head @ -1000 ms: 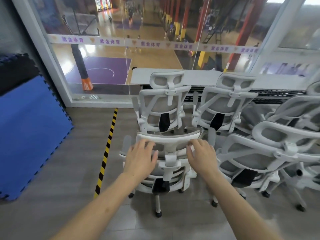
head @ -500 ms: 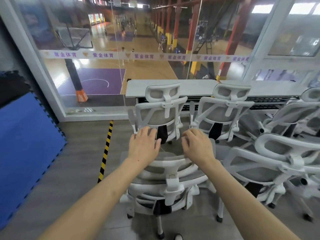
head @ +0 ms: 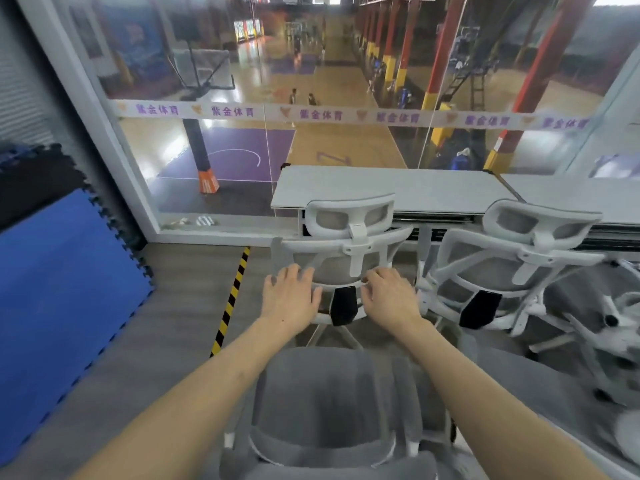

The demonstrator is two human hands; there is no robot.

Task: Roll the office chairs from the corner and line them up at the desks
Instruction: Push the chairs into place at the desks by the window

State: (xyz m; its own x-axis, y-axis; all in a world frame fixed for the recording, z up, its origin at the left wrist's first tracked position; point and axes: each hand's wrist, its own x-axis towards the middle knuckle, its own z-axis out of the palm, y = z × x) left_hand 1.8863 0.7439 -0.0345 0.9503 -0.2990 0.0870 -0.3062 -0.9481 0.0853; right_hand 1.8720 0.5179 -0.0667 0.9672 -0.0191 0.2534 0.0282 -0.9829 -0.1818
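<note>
Head view, looking down over both forearms: left hand [head: 291, 299] and right hand [head: 391, 299] sit at frame centre, fingers curled forward over what I judge to be the top edge of the near chair [head: 332, 403], whose grey fabric fills the lower centre, blurred. The grip looks wrapped on that edge on both sides, but blur hides the actual contact, so I can't say how firm. Directly beyond the hands, up-frame, a parked chair [head: 349, 244] with white plastic frame, grey mesh back and black lumbar piece stands tucked at the white counter [head: 381, 188]. A second chair [head: 526, 258] of the same build sits to its right, with more white chair frames tangled at the right edge. Near chair lies below and toward the viewer from the hands, roughly in line with the parked one; both hands equally close. Grey plank floor [head: 173, 327], yellow-black tape [head: 232, 299] left of centre, blue foam mat [head: 62, 306] far left.
</note>
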